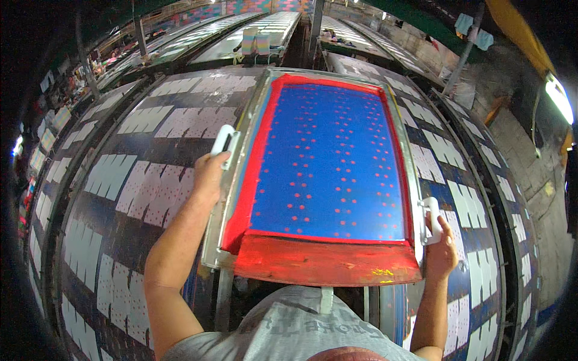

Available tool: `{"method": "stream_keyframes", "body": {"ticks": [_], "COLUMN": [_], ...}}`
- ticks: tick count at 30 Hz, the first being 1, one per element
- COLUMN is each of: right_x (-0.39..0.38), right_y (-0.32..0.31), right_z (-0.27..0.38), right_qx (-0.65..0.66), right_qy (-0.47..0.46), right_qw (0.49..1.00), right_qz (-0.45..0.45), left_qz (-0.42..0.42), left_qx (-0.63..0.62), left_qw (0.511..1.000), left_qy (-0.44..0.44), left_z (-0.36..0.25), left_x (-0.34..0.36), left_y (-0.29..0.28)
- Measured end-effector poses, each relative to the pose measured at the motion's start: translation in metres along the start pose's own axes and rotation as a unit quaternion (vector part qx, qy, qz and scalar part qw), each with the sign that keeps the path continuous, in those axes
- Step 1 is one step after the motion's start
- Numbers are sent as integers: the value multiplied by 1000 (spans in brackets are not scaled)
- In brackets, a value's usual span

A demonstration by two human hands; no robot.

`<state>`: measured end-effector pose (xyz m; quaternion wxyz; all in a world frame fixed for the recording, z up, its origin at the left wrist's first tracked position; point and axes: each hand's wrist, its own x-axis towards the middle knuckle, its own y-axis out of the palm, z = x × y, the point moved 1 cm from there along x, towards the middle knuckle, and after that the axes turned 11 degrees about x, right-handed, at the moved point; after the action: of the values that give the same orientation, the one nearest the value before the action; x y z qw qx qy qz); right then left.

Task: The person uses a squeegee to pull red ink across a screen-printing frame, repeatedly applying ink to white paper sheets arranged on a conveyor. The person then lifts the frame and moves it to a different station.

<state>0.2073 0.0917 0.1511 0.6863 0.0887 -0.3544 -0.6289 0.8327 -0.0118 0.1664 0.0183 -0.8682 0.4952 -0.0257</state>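
A screen-printing frame point(413, 174) with a pale metal rim spans the space before my chest. Its blue mesh point(325, 156) carries rows of small reddish dots, and red ink lines its inner edges. Across its near end lies a wide, red-stained board point(325, 260) with a few yellow smears. My left hand point(209, 173) is closed on the white handle point(224, 139) at the frame's left side. At the right side, my right hand point(442, 249) is closed around the other white handle point(433, 219); its fingers are partly hidden behind that handle.
Long dark printing tables, one on the left point(138, 198) and one on the right point(463, 180), bear rows of white cut pieces, some dotted red. Farther tables point(241, 45) stretch toward the back. A lit tube lamp point(559, 99) and metal posts point(316, 27) stand out around the room.
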Motion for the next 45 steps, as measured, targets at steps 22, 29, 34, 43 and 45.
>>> {"method": "stream_keyframes", "body": {"ticks": [22, 29, 34, 43, 45], "right_x": [455, 610, 718, 888, 927], "right_y": [-71, -58, -52, -76, -86], "right_z": [-191, -278, -311, -387, -417], "right_qx": [-26, -27, -51, -14, 13], "right_qy": [-35, -5, 26, 55, 31], "right_qw": [999, 996, 996, 993, 990], "right_qz": [30, 79, 76, 100, 133], "left_qz": [-2, -17, -1, 13, -33], "left_qx": [-35, -73, -75, -66, 20], "left_qw": [999, 997, 997, 997, 998], "left_qy": [17, -5, -30, -25, -48], "left_z": [-6, 21, 29, 27, 30], "left_x": [436, 587, 693, 849, 879], "left_y": [219, 252, 283, 346, 358]}}
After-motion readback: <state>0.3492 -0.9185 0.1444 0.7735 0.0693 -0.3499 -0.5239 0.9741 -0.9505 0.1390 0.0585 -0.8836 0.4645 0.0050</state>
